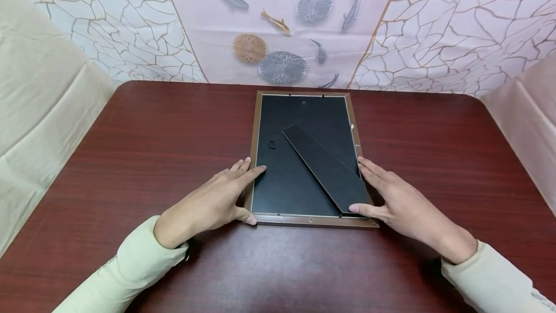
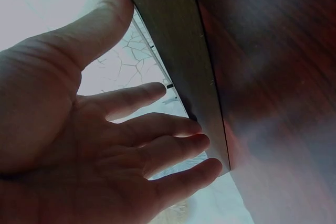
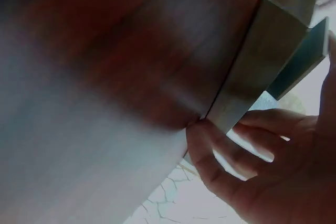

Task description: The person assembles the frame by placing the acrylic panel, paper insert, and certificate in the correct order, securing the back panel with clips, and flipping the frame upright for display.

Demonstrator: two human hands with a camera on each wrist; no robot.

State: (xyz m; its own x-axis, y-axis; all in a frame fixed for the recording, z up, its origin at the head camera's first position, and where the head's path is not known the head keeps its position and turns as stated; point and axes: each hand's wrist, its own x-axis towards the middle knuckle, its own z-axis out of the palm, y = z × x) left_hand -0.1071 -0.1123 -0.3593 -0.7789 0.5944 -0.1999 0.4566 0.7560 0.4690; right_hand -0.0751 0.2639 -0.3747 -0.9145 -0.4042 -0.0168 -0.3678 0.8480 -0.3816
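- Left hand (image 1: pixel 210 199): fingers extended, touching left side of brown-rimmed, black-backed rectangular frame (image 1: pixel 288 180).
- Right hand (image 1: pixel 401 202): fingers extended, touching right side.
- Frame between them, near red-brown wooden table (image 1: pixel 152 158)'s far edge.

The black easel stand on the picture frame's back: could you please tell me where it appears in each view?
Head: the easel stand lies diagonally over the back of the picture frame, mostly right of and below centre.
Left wrist: not visible.
Right wrist: upper right, a dark slab beside the frame's corner.
Shared landmark: the frame, whose brown border shows in all three.
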